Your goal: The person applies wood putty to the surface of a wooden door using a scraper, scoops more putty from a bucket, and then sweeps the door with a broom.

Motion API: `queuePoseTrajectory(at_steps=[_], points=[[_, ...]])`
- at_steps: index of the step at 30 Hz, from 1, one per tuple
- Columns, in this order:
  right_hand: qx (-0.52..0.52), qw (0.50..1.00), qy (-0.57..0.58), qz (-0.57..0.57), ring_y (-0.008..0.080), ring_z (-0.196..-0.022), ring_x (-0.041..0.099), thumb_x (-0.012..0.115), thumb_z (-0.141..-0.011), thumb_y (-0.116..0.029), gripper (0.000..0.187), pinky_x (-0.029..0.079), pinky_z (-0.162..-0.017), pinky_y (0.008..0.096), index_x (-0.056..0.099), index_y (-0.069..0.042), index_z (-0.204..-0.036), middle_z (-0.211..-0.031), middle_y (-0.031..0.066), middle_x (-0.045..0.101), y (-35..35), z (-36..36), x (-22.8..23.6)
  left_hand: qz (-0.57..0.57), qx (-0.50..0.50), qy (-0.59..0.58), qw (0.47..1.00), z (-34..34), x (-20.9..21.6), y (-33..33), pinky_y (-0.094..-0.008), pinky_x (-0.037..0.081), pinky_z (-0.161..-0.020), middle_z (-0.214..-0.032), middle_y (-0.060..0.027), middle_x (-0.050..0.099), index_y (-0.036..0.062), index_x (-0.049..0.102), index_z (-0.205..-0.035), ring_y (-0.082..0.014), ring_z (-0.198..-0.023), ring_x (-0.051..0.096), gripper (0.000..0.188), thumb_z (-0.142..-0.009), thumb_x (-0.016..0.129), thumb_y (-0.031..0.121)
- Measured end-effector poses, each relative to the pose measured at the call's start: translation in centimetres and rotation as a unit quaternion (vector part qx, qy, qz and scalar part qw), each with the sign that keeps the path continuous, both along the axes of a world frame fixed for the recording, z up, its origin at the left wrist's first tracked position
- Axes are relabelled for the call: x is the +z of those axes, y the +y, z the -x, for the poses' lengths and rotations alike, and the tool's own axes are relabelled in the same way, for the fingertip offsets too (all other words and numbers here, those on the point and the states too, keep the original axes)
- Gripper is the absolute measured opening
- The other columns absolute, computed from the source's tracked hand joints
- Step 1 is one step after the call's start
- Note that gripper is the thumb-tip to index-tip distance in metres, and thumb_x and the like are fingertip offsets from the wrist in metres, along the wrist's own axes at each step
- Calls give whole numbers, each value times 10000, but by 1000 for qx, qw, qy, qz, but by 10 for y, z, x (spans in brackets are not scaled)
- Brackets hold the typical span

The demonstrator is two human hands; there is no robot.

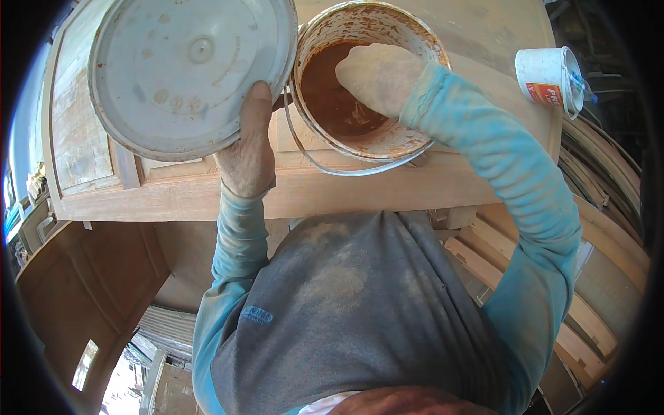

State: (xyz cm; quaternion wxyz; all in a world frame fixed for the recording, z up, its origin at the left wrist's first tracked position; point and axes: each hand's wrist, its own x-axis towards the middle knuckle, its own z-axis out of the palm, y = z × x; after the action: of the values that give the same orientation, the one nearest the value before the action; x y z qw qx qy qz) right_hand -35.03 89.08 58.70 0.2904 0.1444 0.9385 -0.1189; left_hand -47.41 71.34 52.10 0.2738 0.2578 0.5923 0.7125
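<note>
My left hand [247, 155] grips the edge of a round, pale grey bucket lid [194, 83], the thumb lying over its face. The lid is tilted up beside the bucket, its surface marked with brownish spots. To its right is an open white bucket [325, 34], its inner wall smeared with reddish-brown residue. Reddish-brown paste or liquid [328, 97] lies inside. My right hand [380, 77] reaches into the bucket, closed, its back toward me. Its fingers and whatever they hold are hidden. A wire handle [346, 171] hangs down at the bucket's near side.
The bucket rests on a panelled wooden door [415, 187] laid flat. A small white tub [543, 72] with a red and yellow label lies tipped at the right edge. Wooden slats [494, 238] are below right, a brown curved panel [90, 283] below left.
</note>
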Motion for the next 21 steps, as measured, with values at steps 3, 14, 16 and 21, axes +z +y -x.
queuePoseTrajectory(at_steps=[3,14,16,21], points=[[25,996,85,-15,372,-919,727,685,-855,-113,145,597,-823,443,729,-3,-938,-951,205,727,-7,-3,-26,12,16,-8,1000,-3,3,1,-365,488,-1000,-1222,-140,683,-56,655,-1237,-217,-1114,624,354,-980,709,182],[-12,996,58,63,384,-932,716,649,-865,-75,125,590,-841,445,710,1,-944,-983,221,717,-11,9,-30,59,20,-35,997,-1,4,0,-375,485,-1000,-1199,-151,687,-56,674,-1203,-232,-1106,624,412,-956,743,267],[-26,993,60,93,389,-949,709,649,-863,-68,125,585,-849,446,707,3,-948,-988,219,717,-13,8,-35,57,24,-57,996,-1,5,0,-374,485,-997,-1189,-145,688,-51,676,-1200,-229,-1096,624,411,-954,746,270],[-77,991,5,109,379,-1030,688,655,-861,-64,159,561,-896,454,712,-2,-997,-1039,228,709,-11,16,-23,55,8,-38,998,3,1,-2,-367,482,-988,-1169,-126,688,-48,681,-1181,-219,-1074,623,394,-948,749,262]])
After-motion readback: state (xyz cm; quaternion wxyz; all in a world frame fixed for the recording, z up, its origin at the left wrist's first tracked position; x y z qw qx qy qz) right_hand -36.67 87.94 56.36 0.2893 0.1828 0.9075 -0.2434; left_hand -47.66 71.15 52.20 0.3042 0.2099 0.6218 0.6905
